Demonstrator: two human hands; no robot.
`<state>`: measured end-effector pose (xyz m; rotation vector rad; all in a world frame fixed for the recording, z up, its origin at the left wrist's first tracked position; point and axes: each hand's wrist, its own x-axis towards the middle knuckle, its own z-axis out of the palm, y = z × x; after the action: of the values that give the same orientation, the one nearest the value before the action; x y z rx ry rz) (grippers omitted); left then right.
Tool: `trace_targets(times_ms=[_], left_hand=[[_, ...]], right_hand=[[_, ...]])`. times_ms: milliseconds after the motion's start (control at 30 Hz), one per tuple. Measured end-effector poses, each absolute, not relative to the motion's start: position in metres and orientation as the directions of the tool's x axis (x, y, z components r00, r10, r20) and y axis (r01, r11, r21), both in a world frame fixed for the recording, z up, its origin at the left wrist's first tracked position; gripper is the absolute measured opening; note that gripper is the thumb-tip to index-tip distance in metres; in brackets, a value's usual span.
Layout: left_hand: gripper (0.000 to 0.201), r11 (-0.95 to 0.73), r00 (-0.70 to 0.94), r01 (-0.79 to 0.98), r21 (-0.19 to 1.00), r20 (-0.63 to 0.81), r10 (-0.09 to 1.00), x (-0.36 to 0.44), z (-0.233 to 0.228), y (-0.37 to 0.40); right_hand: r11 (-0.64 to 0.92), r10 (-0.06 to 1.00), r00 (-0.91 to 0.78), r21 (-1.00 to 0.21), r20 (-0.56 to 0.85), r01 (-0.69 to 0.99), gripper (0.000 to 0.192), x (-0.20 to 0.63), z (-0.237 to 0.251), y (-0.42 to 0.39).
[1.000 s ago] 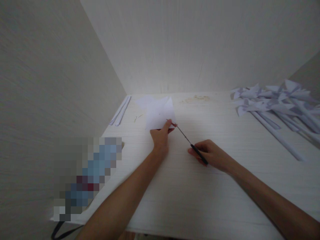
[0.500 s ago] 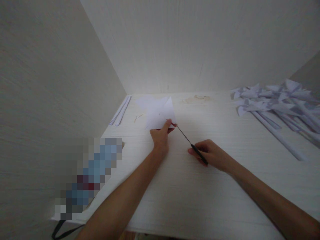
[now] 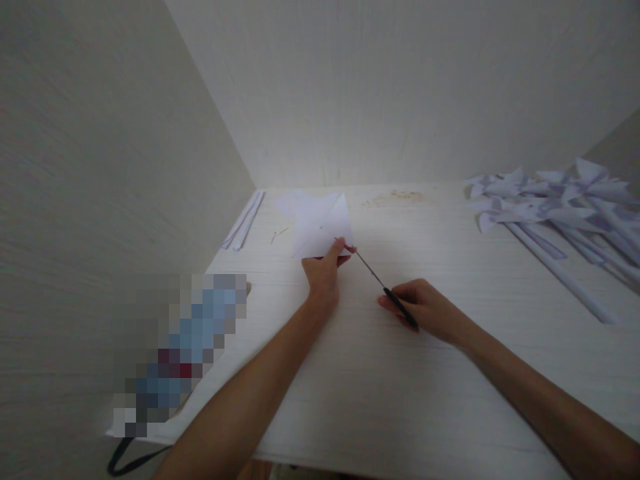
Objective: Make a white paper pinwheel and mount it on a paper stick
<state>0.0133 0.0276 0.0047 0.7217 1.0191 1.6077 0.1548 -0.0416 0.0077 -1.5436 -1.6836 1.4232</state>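
The left arm reaches forward from below, wrist bent slightly, and the left hand (image 3: pixel 321 275) pinches the white paper (image 3: pixel 319 228) by its near right corner – thumb on top, fingers beneath. The paper is toward the far side of the surface (image 3: pixel 360 400). The right arm slants in, the right hand (image 3: pixel 423 308) gripping a black-handled tool (image 3: pixel 386 291) – its thin end pointing at that corner.
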Motion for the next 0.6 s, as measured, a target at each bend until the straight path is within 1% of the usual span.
trace_targets(times_ms=[100,200,267,333,433,500,600], left_hand=[[0.012,-0.081,-0.269,-0.446,0.891,-0.047,0.962,0.013,0.006,0.028],[0.013,-0.084,-0.277,-0.426,0.901,-0.042,0.96,0.013,0.006,0.027],[0.014,-0.086,-0.263,-0.387,0.918,-0.02,0.965,0.013,0.006,0.026],[0.014,-0.094,-0.231,-0.327,0.94,0.017,0.973,0.014,0.006,0.024],[0.014,-0.116,-0.167,-0.202,0.973,0.082,0.983,0.019,0.007,0.017],[0.014,-0.127,-0.128,-0.132,0.983,0.11,0.986,0.023,0.008,0.011],[0.015,-0.148,-0.082,-0.079,0.986,0.142,0.986,0.028,0.009,0.004]], right_hand=[[-0.158,0.908,-0.283,-0.879,-0.308,0.449,0.039,0.155,0.008,-0.042],[-0.195,0.906,-0.283,-0.903,-0.316,0.384,0.036,0.155,0.009,-0.041],[-0.245,0.926,-0.222,-0.933,-0.306,0.265,0.031,0.154,0.008,-0.039],[-0.27,0.953,-0.125,-0.96,-0.278,0.076,0.025,0.153,0.007,-0.036],[-0.246,0.969,-0.025,-0.95,-0.246,-0.192,0.025,0.151,0.005,-0.032],[-0.235,0.97,-0.003,-0.928,-0.245,-0.289,0.024,0.15,0.005,-0.031],[-0.226,0.967,0.034,-0.909,-0.254,-0.35,0.021,0.148,0.006,-0.03]])
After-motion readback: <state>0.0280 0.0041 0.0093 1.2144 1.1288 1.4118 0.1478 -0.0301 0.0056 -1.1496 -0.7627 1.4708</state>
